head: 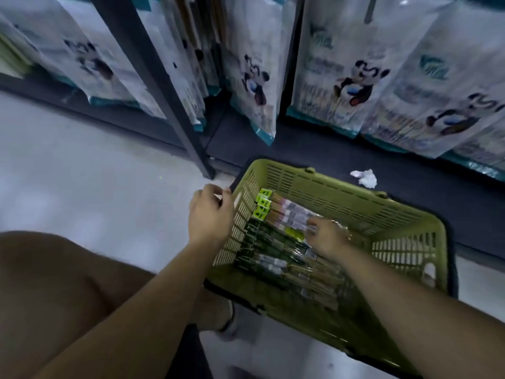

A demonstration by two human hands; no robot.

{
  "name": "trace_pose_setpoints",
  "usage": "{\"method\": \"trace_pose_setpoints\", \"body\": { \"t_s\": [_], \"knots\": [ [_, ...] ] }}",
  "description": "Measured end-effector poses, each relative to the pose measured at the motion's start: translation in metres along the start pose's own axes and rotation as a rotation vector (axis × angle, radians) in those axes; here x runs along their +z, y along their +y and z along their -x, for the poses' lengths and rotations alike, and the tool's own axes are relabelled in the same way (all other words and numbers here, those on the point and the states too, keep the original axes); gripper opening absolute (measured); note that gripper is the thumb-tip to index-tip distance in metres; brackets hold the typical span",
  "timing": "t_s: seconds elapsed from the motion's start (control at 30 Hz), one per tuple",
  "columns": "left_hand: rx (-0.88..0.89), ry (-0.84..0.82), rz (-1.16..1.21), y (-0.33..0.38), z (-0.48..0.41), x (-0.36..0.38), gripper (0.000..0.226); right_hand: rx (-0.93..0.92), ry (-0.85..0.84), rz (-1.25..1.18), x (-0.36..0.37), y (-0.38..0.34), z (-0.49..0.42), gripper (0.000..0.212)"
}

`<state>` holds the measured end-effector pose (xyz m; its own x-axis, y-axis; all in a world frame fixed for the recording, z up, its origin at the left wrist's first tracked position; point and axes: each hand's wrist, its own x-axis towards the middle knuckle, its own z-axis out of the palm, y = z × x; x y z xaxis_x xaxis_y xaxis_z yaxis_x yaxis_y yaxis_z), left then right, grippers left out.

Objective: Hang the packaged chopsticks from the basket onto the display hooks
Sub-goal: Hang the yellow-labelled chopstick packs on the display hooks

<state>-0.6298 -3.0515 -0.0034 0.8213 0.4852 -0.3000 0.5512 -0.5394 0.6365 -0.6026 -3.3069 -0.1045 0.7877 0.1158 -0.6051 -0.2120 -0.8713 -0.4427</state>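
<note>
Two forearms (153, 291) extended, right hand (326, 237) in basket (355, 198)

A green basket (341, 192) sits on the floor below hanging panda-print bags (352, 77). Chopstick packs (276, 242) lie inside. The left hand (210, 214) curls at the basket's left rim. The right hand (328, 236) has its fingers on the packs, grip unclear. Crumpled paper (364, 177) lies just behind.

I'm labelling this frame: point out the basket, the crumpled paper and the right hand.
basket (341, 199): head view, far wall.
crumpled paper (364, 177): head view, its middle.
right hand (328, 237): head view, back of the hand.
</note>
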Motion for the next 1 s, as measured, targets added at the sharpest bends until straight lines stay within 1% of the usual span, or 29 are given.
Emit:
{"method": "trace_pose_setpoints", "body": {
  "t_s": [0.03,0.1,0.17,0.23,0.47,0.63,0.77,0.87,1.0],
  "knots": [
    [-0.020,-0.030,-0.018,-0.006,-0.003,0.002,0.033,-0.007,-0.023,0.056,0.006,0.003,-0.005,0.044],
    [-0.092,-0.130,-0.057,-0.020,-0.004,0.005,0.047,-0.021,-0.059,0.185,0.017,0.009,-0.010,0.058],
    [-0.156,-0.188,-0.038,-0.031,-0.001,0.006,0.063,-0.024,-0.029,0.254,0.027,0.014,-0.013,0.069],
    [-0.174,-0.198,0.013,-0.034,-0.001,0.008,0.069,-0.018,0.008,0.311,0.035,0.016,-0.016,0.072],
    [-0.176,-0.226,0.070,-0.041,-0.006,0.010,0.065,-0.046,0.022,0.392,0.039,0.019,-0.031,0.052],
    [-0.168,-0.233,0.082,-0.044,-0.008,0.011,0.066,-0.058,0.027,0.386,0.039,0.022,-0.033,0.040],
    [-0.166,-0.235,0.090,-0.046,-0.008,0.011,0.067,-0.038,0.038,0.323,0.037,0.025,-0.033,0.036],
    [-0.169,-0.246,0.092,-0.046,-0.008,0.011,0.067,0.028,0.025,0.203,0.033,0.027,-0.033,0.033],
    [-0.170,-0.252,0.093,-0.047,-0.008,0.011,0.068,0.051,0.014,0.213,0.033,0.028,-0.033,0.035]
  ]
}}
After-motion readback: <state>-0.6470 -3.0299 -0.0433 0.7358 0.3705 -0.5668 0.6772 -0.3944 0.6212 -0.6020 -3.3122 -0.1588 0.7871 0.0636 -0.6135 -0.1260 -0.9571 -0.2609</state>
